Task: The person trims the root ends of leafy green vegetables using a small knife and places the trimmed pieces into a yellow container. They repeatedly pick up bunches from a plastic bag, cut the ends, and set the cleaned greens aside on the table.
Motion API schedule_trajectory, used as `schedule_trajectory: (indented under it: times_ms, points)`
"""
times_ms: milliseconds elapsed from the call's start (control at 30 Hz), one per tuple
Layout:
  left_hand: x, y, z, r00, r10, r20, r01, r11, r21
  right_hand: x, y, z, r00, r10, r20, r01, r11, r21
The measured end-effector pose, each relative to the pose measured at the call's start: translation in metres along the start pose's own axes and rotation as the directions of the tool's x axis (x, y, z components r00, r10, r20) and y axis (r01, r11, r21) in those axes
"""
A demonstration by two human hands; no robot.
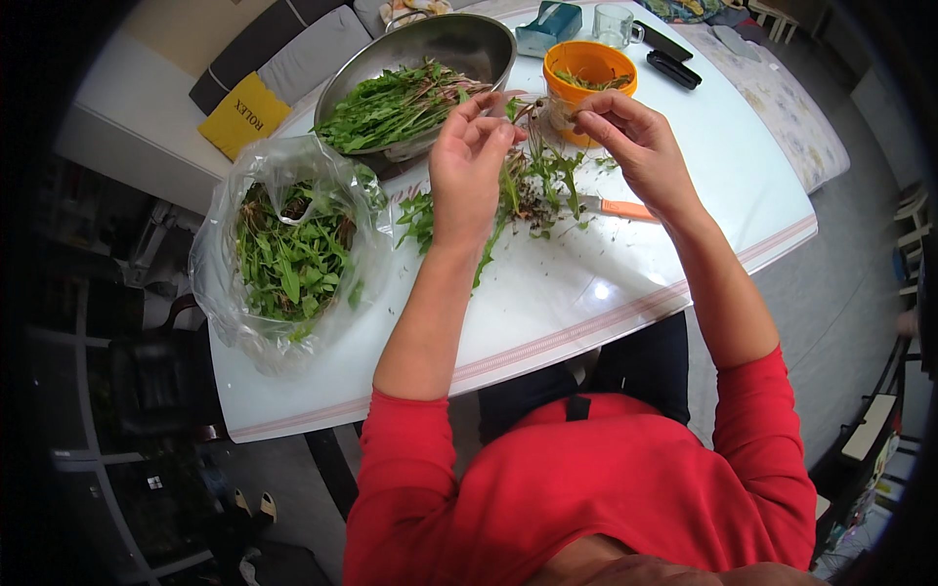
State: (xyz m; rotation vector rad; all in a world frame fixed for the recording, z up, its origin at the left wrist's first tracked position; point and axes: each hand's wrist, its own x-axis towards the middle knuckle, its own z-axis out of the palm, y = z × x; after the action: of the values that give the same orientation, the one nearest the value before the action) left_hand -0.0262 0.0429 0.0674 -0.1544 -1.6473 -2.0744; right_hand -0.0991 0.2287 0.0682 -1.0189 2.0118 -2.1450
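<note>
My left hand is raised over the table with its fingers curled and the thumb close to them. Some thin, pale bit seems to be at its fingertips, too small to name. My right hand is beside the orange bucket, thumb and forefinger pinched; what they hold, if anything, I cannot make out. Beneath and between my hands lies a loose heap of leafy greens with roots and dark soil crumbs. A knife with an orange handle lies by the heap, its blade partly under the greens.
A large metal basin with trimmed greens stands at the back left. Nearer, a clear plastic bag bulges with leafy greens. Behind the bucket are a teal tissue pack, a glass mug and a black case.
</note>
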Motion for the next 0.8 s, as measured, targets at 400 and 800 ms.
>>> schedule_trajectory:
  times_ms: [400,800]
  points:
    - [-0.001,-0.005,-0.002,0.962,0.266,0.065,-0.268,0.867,0.421,-0.001,-0.014,-0.01,0.998,-0.066,-0.006,0.063,0.977,-0.203]
    - [-0.003,-0.003,0.004,0.881,0.44,0.173,-0.447,0.658,0.606,0.0,-0.01,0.006,0.999,0.0,0.044,0.011,0.964,-0.266]
